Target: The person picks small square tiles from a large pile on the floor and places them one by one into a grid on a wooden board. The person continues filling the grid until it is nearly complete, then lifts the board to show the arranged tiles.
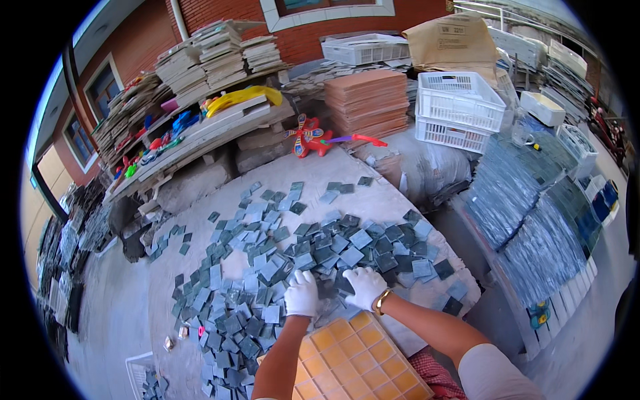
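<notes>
My left hand (302, 294) and my right hand (365, 287), both in white gloves, rest side by side on a heap of small square grey-blue tiles (293, 253) spread over a grey worktable (380, 200). The fingers of each hand curl down onto tiles at the near edge of the heap; whether either hand grips a tile is hidden by the gloves. Just below my hands lies an orange grid tray (353, 363) with square cells. A gold bracelet (381, 301) circles my right wrist.
White plastic crates (457, 107) and a stack of terracotta slabs (367, 100) stand at the back. Sheets of assembled mosaic (533, 213) lie on the right. Shelves with stacked tiles (200, 60) and a red toy (310, 137) sit behind the table.
</notes>
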